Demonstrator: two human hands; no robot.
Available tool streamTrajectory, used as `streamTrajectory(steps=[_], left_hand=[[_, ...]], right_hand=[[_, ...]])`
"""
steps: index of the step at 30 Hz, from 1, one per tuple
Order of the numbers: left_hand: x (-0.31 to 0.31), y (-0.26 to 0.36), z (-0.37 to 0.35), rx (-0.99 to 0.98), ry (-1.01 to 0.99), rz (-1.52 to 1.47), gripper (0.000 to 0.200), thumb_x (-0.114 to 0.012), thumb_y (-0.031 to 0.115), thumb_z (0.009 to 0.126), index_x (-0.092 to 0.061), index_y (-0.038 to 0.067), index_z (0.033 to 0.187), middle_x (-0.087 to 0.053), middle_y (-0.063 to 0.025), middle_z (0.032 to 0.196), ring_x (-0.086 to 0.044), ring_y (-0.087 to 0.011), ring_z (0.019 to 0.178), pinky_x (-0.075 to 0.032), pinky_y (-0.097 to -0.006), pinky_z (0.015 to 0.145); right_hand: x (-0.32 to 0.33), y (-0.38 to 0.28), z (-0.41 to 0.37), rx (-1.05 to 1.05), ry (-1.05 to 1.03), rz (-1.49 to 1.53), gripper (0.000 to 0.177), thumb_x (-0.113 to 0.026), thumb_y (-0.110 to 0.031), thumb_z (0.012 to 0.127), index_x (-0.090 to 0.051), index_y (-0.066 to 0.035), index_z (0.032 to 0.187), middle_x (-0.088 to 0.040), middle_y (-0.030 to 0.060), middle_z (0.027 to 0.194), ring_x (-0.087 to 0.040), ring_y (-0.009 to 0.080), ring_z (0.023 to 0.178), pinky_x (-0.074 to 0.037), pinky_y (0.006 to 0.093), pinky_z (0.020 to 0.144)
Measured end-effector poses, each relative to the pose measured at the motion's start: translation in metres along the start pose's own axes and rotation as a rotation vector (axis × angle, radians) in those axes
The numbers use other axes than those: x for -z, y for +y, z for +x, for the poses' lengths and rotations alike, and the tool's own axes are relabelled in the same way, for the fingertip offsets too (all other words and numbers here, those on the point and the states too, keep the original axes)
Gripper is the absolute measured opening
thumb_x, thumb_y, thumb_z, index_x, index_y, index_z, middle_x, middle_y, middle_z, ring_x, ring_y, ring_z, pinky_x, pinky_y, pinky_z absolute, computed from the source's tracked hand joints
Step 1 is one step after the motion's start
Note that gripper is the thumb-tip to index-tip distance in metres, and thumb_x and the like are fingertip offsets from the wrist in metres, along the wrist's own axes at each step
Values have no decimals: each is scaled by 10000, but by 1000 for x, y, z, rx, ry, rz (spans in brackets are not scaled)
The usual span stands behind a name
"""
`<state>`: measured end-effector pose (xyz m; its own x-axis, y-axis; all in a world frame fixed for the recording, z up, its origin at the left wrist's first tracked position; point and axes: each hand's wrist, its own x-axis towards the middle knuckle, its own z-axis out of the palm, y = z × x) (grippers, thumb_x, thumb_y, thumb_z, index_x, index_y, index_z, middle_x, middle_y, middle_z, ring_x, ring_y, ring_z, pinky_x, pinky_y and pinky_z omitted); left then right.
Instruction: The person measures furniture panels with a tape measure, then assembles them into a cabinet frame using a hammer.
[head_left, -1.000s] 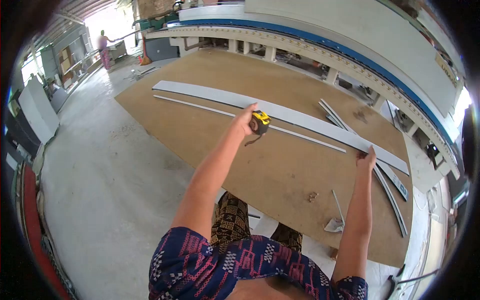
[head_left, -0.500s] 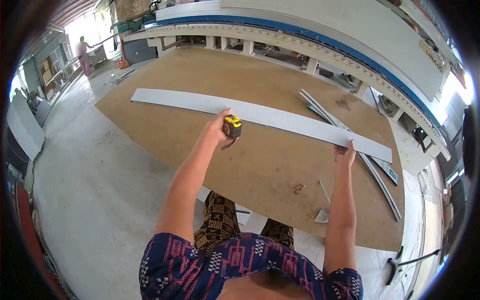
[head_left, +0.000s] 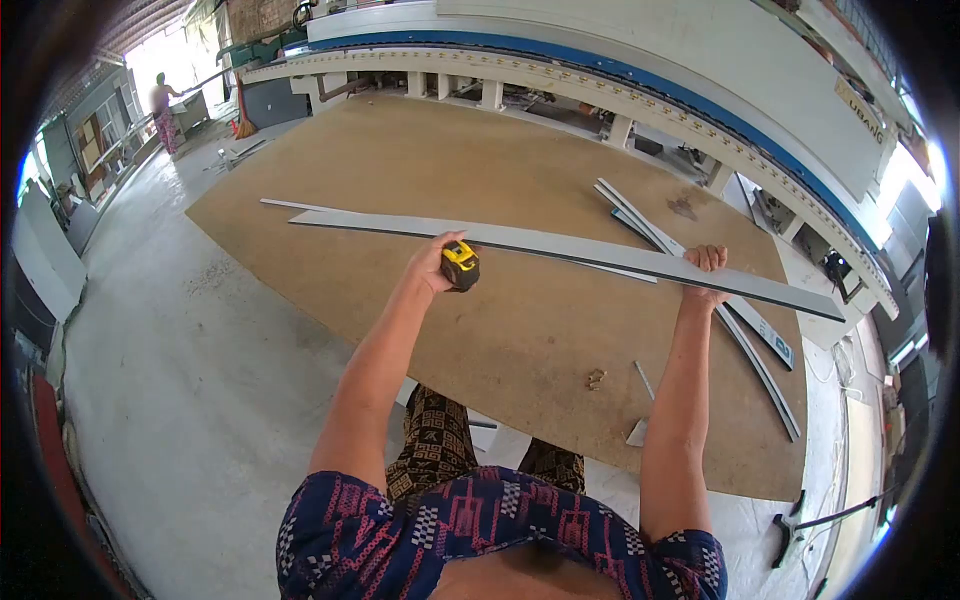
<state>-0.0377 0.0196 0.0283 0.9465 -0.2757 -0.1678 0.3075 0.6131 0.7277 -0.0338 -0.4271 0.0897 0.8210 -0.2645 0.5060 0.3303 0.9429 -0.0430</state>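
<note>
A long pale grey strip (head_left: 580, 250) with a dark front edge runs across the brown board (head_left: 420, 150), raised at its right end. My right hand (head_left: 706, 273) is wrapped round it near that end. My left hand (head_left: 438, 262) holds a yellow and black tape measure (head_left: 460, 265) against the strip's front edge, left of the middle. A thinner pale strip (head_left: 300, 206) lies on the board, mostly hidden beneath the grey one; its other end shows in front. Several narrow strips (head_left: 755, 365) lie crossed on the board at the right.
A long white and blue machine (head_left: 640, 75) stands behind the board. Small metal pieces (head_left: 596, 379), a thin rod (head_left: 644, 380) and a whitish scrap (head_left: 637, 433) lie near the board's front edge. A person (head_left: 165, 110) stands far off at the left, near a broom (head_left: 244, 118).
The grey strip has tilted and shifted right, uncovering the thinner strip under it. My right hand has moved up and now wraps over the strip. The tape measure has turned slightly.
</note>
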Motion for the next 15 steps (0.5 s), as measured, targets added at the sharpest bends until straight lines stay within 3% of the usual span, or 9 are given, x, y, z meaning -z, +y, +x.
streamTrajectory(steps=[1,2,5,8,10,12,15], left_hand=[[-4,-3,-4,-1,34,-32,320,-639,337,761,-549,72,917,-627,-133,838,-611,-271,728,-507,-474,638],[-9,-6,-10,-15,27,-63,256,-631,304,763,-557,98,895,-630,-119,824,-611,-281,738,-497,-469,638],[14,-19,16,129,-115,-632,215,-609,305,779,-552,122,877,-613,-118,808,-599,-303,710,-476,-481,640],[-7,-7,0,-24,-56,-379,228,-595,322,788,-531,118,867,-582,-121,790,-580,-307,702,-455,-484,639],[-11,-6,2,-93,-37,-363,239,-596,333,786,-529,116,858,-570,-122,795,-570,-310,715,-449,-494,637],[-1,-7,12,-146,-66,-357,264,-605,345,783,-516,109,861,-565,-128,822,-561,-320,767,-444,-502,641],[11,-8,25,-66,-61,-383,283,-627,347,767,-514,112,877,-562,-133,837,-556,-324,776,-442,-500,642]], right_hand=[[7,-4,5,-7,-42,18,304,-428,-301,803,-537,-16,818,-331,6,566,-317,140,489,-261,284,510],[28,-11,13,-27,-241,-55,354,-397,-319,842,-535,-10,948,-457,44,674,-451,167,604,-374,322,593],[-13,-1,-2,104,246,-345,428,-369,-370,871,-516,-16,1063,-555,120,908,-537,240,850,-437,399,786],[-4,-7,-18,6,370,-403,458,-339,-404,890,-503,-50,1131,-543,139,1097,-506,290,1034,-394,442,921],[49,-34,-25,-221,157,94,446,-338,-405,891,-496,-69,1139,-540,111,1119,-511,288,1030,-402,444,913],[87,-43,-42,-247,84,285,440,-339,-407,890,-490,-82,1145,-541,88,1127,-516,279,1028,-415,445,904],[81,-32,-61,14,315,-23,438,-346,-409,884,-491,-85,1141,-547,74,1122,-527,265,1021,-444,435,882]])
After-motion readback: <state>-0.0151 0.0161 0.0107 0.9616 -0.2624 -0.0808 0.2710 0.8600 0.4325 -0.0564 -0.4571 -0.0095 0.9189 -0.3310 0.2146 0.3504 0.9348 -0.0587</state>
